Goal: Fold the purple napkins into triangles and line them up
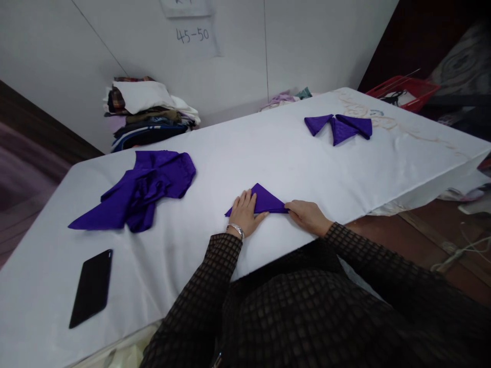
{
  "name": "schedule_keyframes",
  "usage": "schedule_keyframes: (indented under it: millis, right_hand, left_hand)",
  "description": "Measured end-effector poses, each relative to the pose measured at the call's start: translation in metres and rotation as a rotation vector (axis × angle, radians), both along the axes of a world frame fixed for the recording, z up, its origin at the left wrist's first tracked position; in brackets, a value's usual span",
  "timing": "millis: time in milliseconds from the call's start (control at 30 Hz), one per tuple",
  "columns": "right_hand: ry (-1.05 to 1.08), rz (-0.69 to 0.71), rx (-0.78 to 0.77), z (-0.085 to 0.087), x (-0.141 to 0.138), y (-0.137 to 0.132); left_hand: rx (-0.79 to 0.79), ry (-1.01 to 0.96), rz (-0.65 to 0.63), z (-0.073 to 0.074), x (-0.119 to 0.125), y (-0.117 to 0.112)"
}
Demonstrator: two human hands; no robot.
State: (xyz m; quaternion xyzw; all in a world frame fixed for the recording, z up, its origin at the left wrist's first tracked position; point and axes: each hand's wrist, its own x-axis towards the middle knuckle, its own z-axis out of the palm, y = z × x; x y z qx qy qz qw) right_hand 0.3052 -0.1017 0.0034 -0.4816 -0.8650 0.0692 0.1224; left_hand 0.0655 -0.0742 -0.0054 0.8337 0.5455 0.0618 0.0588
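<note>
A purple cloth (267,200), folded into a flat triangle, lies near the front edge of the white-covered table. My left hand (244,212), with a silver bracelet at the wrist, rests flat over the left part of the triangle, fingers stretched out. At the right corner, my right hand (307,215) pinches the cloth between thumb and fingers. Several folded purple triangles (343,129) stand or lie close together at the far right. To the left is a loose, crumpled heap of purple cloth (141,191).
A black phone (91,287) lies at the left front of the table (245,153). Behind the far edge rises a stack of folded clothes (148,115). Paper with handwritten "45-50" (192,36) hangs on the wall. A red basket (416,92) stands past the far right edge.
</note>
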Motion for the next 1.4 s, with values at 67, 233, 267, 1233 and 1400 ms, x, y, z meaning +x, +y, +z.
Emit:
schedule_keyframes:
  millis: [67,233,267,1233,1400]
  right_hand:
    - [-0.019,0.01,0.019,0.0,0.0,0.0]
    - [-0.038,0.016,0.06,-0.001,0.0,0.0]
    - [-0.037,0.018,0.063,-0.001,0.001,0.0]
    - [0.023,0.134,-0.01,0.011,0.023,-0.015]
    - [0.127,0.154,-0.041,0.031,0.018,-0.004]
  left_hand:
    - [0.002,0.001,-0.001,0.0,0.0,0.0]
    - [0.003,0.01,-0.001,0.0,0.0,0.0]
    - [0.003,0.011,-0.001,0.0,0.0,0.0]
    - [-0.019,-0.029,0.041,0.003,0.001,-0.002]
    - [0.007,-0.015,0.038,-0.001,0.002,-0.002]
